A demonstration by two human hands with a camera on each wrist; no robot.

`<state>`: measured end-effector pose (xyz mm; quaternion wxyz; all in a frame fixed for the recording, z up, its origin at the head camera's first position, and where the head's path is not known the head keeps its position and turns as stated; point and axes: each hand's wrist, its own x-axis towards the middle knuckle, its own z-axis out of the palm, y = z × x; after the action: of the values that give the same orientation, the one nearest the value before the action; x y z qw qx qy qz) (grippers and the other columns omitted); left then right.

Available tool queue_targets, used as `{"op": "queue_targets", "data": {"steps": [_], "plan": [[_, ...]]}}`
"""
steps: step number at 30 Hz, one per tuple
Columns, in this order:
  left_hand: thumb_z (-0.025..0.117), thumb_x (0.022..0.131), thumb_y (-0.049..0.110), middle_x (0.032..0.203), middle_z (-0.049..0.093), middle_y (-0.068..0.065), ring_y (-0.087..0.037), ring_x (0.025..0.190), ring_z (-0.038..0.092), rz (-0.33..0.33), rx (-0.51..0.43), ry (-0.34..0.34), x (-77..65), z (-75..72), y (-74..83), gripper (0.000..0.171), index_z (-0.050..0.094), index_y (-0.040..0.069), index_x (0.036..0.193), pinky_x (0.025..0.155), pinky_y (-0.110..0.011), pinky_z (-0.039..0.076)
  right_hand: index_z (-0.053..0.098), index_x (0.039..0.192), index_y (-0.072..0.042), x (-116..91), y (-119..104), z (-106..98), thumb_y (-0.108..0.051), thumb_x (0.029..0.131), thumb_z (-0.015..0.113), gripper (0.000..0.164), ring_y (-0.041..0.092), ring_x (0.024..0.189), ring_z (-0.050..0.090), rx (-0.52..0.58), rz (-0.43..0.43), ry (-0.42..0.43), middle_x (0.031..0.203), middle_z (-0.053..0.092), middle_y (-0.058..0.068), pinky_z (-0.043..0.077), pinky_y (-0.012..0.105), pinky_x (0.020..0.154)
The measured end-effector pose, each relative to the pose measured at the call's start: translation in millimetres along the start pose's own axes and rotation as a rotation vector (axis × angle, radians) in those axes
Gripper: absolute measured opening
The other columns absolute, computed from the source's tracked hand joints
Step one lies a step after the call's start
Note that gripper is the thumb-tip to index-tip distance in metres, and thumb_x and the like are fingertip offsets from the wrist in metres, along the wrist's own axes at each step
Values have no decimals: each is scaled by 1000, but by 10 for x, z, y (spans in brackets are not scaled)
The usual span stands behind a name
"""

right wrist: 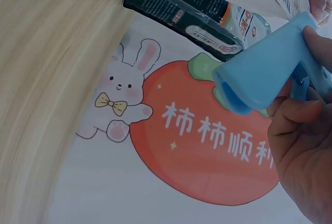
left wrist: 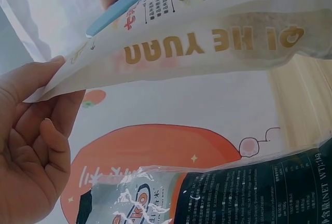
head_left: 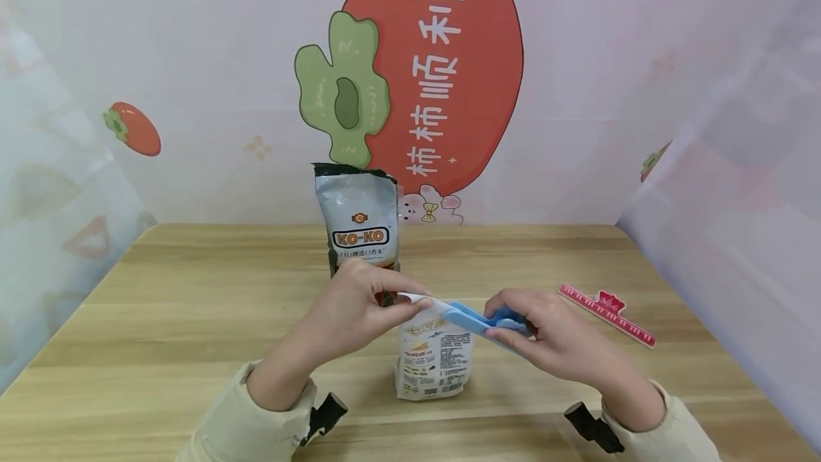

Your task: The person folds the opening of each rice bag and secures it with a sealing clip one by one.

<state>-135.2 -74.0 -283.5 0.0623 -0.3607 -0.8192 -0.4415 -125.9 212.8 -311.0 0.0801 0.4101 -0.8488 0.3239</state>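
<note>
With thumb and fingers closed, my left hand is pinching the top corner of the white bag standing on the bench, apparently keeping its edge taut; my right hand is gripping the blue clip at that edge.

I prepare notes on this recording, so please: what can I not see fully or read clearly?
Head view: lower part of the KO-KO bag, hidden by the left hand.
Head view: fine print on the white bag, too small.
Left wrist view: bottom of the white bag, cut off by the right edge.
Right wrist view: part of the right hand, past the right edge.
</note>
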Motion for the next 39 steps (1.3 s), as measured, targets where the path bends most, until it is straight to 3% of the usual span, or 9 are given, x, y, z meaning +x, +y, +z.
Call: {"op": "queue_targets", "data": {"steps": [14, 22, 32, 39], "plan": [[76, 87, 11, 71, 70, 4, 1, 53, 44, 32, 29, 0, 8, -7, 32, 7, 80, 11, 92, 47, -18, 39, 61, 101, -14, 39, -25, 22, -2, 87, 72, 21, -5, 63, 43, 40, -86, 53, 76, 56, -7, 39, 14, 49], [75, 87, 9, 72, 70, 3, 0, 56, 49, 18, 27, 2, 0, -24, 25, 8, 80, 10, 93, 48, -18, 41, 61, 102, -14, 69, -31, 36, -2, 88, 72, 21, -5, 64, 43, 44, -94, 52, 78, 57, -6, 38, 13, 49], [75, 88, 10, 71, 68, 3, -1, 58, 49, 13, 29, -1, -5, -11, 18, 6, 79, 10, 92, 50, -18, 43, 62, 104, -11, 105, -61, 65, -4, 88, 72, 20, 0, 71, 53, 46, -116, 41, 85, 64, -3, 48, 16, 54], [75, 88, 10, 70, 67, 3, 0, 57, 47, 17, 12, 4, 6, 2, -12, 5, 79, 9, 91, 49, -18, 42, 61, 104, -10, 114, -58, 79, -5, 89, 71, 19, 0, 71, 53, 51, -146, 48, 84, 64, -2, 48, 16, 54]]}}
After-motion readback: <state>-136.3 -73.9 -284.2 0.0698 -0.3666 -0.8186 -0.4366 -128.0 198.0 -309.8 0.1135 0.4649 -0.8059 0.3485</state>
